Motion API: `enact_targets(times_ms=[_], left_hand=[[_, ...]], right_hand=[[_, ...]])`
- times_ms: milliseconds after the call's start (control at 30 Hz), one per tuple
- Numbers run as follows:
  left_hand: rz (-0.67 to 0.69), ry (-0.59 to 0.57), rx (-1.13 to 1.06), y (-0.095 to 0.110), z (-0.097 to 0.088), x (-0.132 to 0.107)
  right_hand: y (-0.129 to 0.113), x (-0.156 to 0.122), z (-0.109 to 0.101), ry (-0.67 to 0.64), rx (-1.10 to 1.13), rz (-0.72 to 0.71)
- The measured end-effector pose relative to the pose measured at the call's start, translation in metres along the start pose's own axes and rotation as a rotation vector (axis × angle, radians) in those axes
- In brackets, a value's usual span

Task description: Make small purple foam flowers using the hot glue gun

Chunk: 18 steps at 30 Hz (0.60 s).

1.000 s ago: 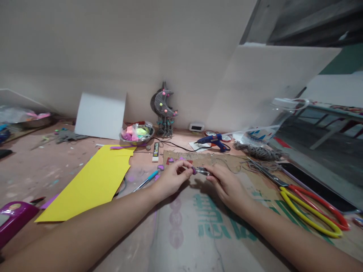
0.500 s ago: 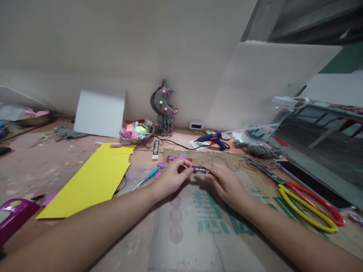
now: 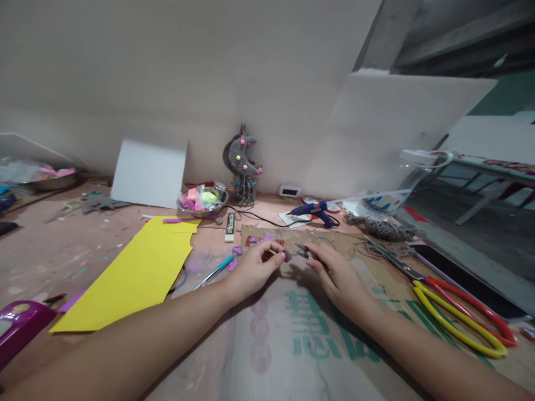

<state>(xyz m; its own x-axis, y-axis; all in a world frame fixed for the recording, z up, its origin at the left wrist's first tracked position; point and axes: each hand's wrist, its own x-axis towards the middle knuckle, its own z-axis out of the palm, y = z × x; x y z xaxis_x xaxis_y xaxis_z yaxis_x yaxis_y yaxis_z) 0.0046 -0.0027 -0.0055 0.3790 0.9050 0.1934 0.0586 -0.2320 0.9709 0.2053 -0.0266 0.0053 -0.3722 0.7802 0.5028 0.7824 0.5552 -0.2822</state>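
Between thumb and fingers, my left hand (image 3: 257,267) pinches a small purple piece (image 3: 286,255), its shape partly hidden by the fingertips. My right hand (image 3: 336,273) is closed around small thread snips (image 3: 301,252); the two blades stand apart and point left, a short gap from the purple piece. Both hands hover over a cardboard sheet (image 3: 276,356) with green print. Just behind my left hand lie several purple cut-outs (image 3: 264,238). A blue pen (image 3: 219,269) rests left of that hand, near a small purple-and-grey heart (image 3: 237,250).
Yellow paper (image 3: 129,273) and a magenta tool (image 3: 23,328) lie left. Large red-and-yellow-handled scissors (image 3: 460,317), a phone (image 3: 468,281) and grey yarn (image 3: 382,226) lie right. Behind are a blue glue gun (image 3: 313,209), a bowl (image 3: 203,211) of colourful clay and a moon ornament (image 3: 243,161).
The snips' blades have come away from the purple piece and spread apart. Both hands stay nearly in place; the view has tilted slightly upward.
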Motion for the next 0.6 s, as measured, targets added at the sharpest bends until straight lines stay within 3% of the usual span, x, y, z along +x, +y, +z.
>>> enact_targets(times_ms=[100,233,433,600], left_hand=[[-0.079,0.044,-0.114,-0.003,0.001,0.004],[-0.172,0.101,-0.283,-0.005,0.001,0.008],[-0.18,0.09,-0.389,-0.003,0.0,0.01],[-0.204,0.064,-0.444,-0.001,0.001,0.009]], right_hand=[[0.006,0.001,-0.002,0.024,0.022,0.115],[0.005,0.001,-0.009,-0.087,0.075,0.229],[-0.009,0.0,-0.006,-0.219,0.168,0.19],[-0.007,0.0,-0.003,-0.131,0.086,0.139]])
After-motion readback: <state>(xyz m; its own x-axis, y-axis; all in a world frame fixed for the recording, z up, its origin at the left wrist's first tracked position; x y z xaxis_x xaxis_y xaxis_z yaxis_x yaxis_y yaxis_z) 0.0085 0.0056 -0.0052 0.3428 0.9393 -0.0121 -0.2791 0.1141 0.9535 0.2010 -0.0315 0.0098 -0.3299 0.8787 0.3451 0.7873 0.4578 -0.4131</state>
